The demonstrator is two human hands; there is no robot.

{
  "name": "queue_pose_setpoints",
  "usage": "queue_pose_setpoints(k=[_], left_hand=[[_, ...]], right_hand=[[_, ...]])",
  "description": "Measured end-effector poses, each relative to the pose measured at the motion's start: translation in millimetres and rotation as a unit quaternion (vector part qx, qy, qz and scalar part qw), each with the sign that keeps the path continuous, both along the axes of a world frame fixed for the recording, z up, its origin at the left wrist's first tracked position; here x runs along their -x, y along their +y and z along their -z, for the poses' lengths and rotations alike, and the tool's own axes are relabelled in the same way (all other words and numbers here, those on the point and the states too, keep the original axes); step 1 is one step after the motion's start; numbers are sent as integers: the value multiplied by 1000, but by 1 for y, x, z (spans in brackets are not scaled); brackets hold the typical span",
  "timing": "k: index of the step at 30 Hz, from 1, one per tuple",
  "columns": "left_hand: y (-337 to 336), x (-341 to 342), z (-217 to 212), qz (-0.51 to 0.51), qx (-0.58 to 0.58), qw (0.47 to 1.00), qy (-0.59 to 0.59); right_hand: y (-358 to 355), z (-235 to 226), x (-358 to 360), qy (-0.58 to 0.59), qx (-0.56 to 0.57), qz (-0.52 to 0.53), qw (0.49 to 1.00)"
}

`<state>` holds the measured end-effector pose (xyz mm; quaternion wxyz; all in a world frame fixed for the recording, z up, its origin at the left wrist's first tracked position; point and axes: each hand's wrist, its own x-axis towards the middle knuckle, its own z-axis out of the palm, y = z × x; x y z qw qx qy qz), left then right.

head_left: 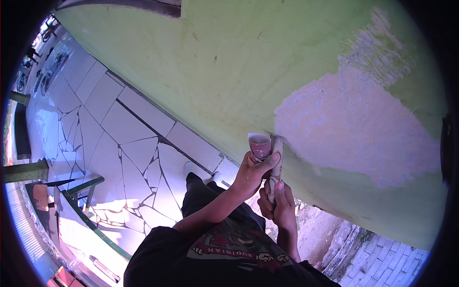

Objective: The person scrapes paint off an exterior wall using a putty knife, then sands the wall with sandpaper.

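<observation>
A pale, dusty length of wood stands edge-on against the green wall, at the lower left of a bare, pinkish-white patch. Around its upper part my left hand is closed, thumb laid across the wood. Lower down, my right hand grips the same piece with the thumb pointing up. A curled reddish-brown sheet, white on its outer side and looking like sandpaper, sticks out beside the wood above my left fingers. Whether it wraps around the wood is hidden.
Light floor tiles, many of them broken pieces, run along the wall's foot at left. A green-edged wooden bench or frame stands at lower left. Pale paving bricks lie at lower right. A dark object is at the right rim.
</observation>
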<state>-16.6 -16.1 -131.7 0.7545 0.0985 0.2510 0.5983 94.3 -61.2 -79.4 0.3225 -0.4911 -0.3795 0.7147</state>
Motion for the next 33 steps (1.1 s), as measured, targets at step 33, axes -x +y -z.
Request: queue_pose_setpoints(k=[33], left_hand=[[9,26,-3,24,-37,996,78]], right_hand=[[4,4,26,64,-7,28,998]])
